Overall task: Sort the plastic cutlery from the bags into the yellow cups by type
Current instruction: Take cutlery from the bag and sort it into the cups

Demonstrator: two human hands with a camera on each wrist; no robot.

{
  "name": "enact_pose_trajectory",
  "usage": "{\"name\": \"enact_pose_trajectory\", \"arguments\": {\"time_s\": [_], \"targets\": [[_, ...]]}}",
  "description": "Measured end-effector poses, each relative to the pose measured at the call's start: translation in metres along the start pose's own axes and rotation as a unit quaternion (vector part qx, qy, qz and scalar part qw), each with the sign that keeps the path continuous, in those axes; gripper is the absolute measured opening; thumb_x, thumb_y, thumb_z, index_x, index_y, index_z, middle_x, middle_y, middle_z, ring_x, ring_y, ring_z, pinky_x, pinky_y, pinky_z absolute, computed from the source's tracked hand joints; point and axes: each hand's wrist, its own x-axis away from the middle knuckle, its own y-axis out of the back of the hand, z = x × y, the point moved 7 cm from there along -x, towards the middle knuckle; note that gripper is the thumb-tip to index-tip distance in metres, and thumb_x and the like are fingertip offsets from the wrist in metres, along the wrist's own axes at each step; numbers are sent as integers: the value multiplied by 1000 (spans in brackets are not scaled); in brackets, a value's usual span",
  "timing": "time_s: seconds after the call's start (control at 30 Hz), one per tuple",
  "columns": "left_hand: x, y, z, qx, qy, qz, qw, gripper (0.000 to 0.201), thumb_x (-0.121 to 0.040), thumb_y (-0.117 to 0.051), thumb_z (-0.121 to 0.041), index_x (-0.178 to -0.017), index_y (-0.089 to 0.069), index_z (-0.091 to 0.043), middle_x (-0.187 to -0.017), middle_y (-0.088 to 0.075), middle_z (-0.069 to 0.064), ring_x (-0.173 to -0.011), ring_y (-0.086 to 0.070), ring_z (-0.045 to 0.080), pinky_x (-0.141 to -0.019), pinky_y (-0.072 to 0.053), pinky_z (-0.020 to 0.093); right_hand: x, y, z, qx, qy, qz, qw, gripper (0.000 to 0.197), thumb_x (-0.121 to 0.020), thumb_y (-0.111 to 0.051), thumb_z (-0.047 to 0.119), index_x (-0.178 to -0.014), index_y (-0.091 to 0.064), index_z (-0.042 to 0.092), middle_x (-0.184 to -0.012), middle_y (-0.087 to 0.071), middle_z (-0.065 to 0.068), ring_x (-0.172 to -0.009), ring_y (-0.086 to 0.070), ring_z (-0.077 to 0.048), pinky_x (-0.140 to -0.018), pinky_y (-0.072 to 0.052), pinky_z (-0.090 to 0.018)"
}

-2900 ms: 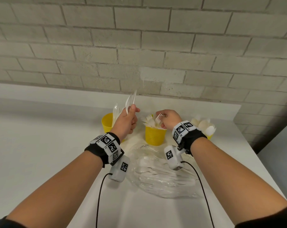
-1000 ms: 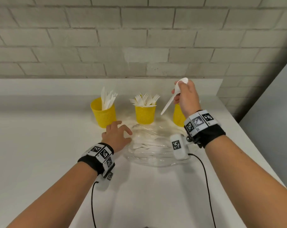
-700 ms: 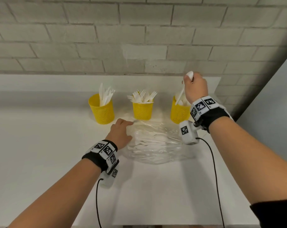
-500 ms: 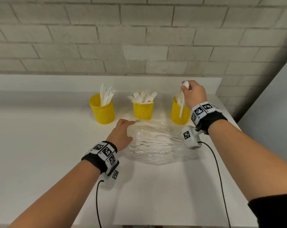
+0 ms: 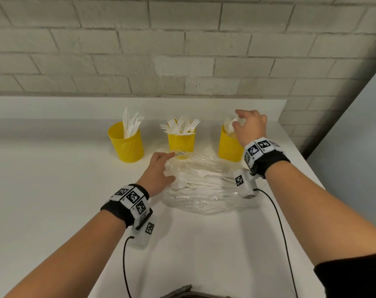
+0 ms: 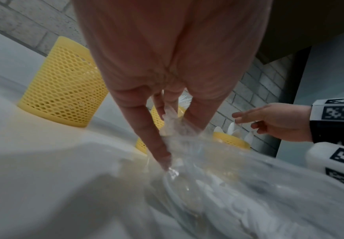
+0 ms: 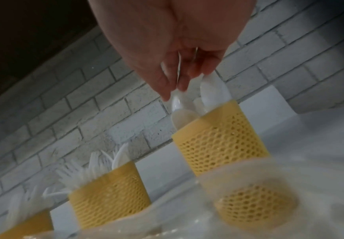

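Three yellow mesh cups stand in a row near the wall: the knife cup (image 5: 126, 145), the fork cup (image 5: 181, 143) and the spoon cup (image 5: 228, 147). My right hand (image 5: 239, 122) hovers over the spoon cup (image 7: 220, 142) with loosely spread fingers, its fingertips just touching the tops of the white spoons (image 7: 207, 92); it holds nothing. In front of the cups lies a clear plastic bag (image 5: 204, 190) with white cutlery inside. My left hand (image 5: 172, 166) sits at the bag's left edge, where its thumb and fingers pinch the bunched plastic (image 6: 173, 119).
The white table (image 5: 53, 190) ends at a grey brick wall (image 5: 182, 50) behind the cups, and its right edge runs close to the spoon cup. Black cables (image 5: 124, 265) trail from both wrist units towards me. A dark object (image 5: 182, 293) peeks in at the bottom.
My right hand carried a spoon to the right cup, lowered it in and let it go. The left hand, after dropping knives in the left cup, came down onto the bag's edge.
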Motion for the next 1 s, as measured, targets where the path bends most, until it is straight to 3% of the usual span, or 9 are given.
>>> {"name": "enact_pose_trajectory", "arguments": {"time_s": [0.13, 0.2, 0.27, 0.33, 0.4, 0.47, 0.57, 0.83, 1.0], "targets": [[-4, -6, 1, 10, 8, 21, 1000, 66, -79, -73, -6, -135, -46, -28, -122, -29, -4, -106, -43, 14, -96, -35, 19, 28, 11, 32, -59, 92, -81, 991, 27, -86, -58, 15, -112, -64, 19, -112, -51, -8, -107, -43, -24, -98, -35, -28], [-5, -10, 6, -14, 17, 42, 999, 69, -75, -77, -11, -135, -46, -29, -123, -29, -3, -110, -42, 13, -97, -31, 18, 48, -4, 48, -104, 128, 6, 986, 17, -85, -59, 10, -98, -69, 16, -95, -56, 0, -83, -50, -11, -83, -40, -21], [-6, -13, 11, -52, 23, 66, 996, 81, -71, -81, -16, -140, -41, -27, -130, -30, -2, -115, -39, 14, -103, -32, 23, 73, -35, 49, -101, 103, 201, 969, 16, -85, -62, 11, -96, -72, 15, -89, -63, 6, -69, -50, 4, -69, -40, -8], [-7, -14, 16, -83, 29, 78, 993, 92, -66, -84, -20, -144, -36, -27, -136, -30, -2, -123, -36, 19, -109, -33, 33, 97, -60, 32, -22, 60, 354, 933, 29, -82, -68, 17, -111, -69, 18, -105, -67, 4, -84, -58, 3, -78, -41, -8], [-5, -14, 19, -102, 36, 83, 991, 98, -64, -85, -22, -146, -32, -28, -140, -28, -4, -127, -35, 22, -110, -33, 39, 107, -69, 8, 102, 39, 409, 906, 62, -79, -72, 29, -136, -49, 20, -137, -52, -1, -123, -48, -15, -101, -37, -24], [-2, -13, 21, -114, 36, 84, 989, 103, -63, -86, -23, -147, -28, -27, -142, -25, -5, -127, -37, 25, -109, -35, 42, 111, -69, -11, 210, 39, 430, 877, 87, -77, -72, 41, -148, -26, 20, -152, -31, -5, -141, -23, -26, -113, -26, -36], [1, -14, 19, -93, 38, 84, 991, 109, -62, -87, -18, -149, -22, -23, -145, -18, -3, -124, -40, 24, -107, -39, 37, 114, -72, -25, 251, 22, 471, 846, 97, -77, -70, 49, -151, -14, 20, -156, -21, -7, -144, -18, -27, -116, -22, -38], [2, -20, 4, -9, 26, 108, 994, 115, -65, -84, -6, -152, -12, -23, -146, -13, -1, -114, -35, 17, -104, -36, 26, 125, -106, 3, 242, 117, 442, 856, 87, -74, -70, 49, -146, -29, 20, -137, -32, -9, -130, -29, -30, -107, -33, -40], [5, -17, 3, 0, 31, 97, 995, 113, -66, -81, 0, -152, -12, -23, -147, -12, 0, -119, -35, 18, -98, -35, 21, 126, -114, 11, 236, 145, 420, 864, 75, -76, -70, 46, -137, -38, 16, -134, -41, -7, -124, -37, -27, -103, -37, -38]]}}
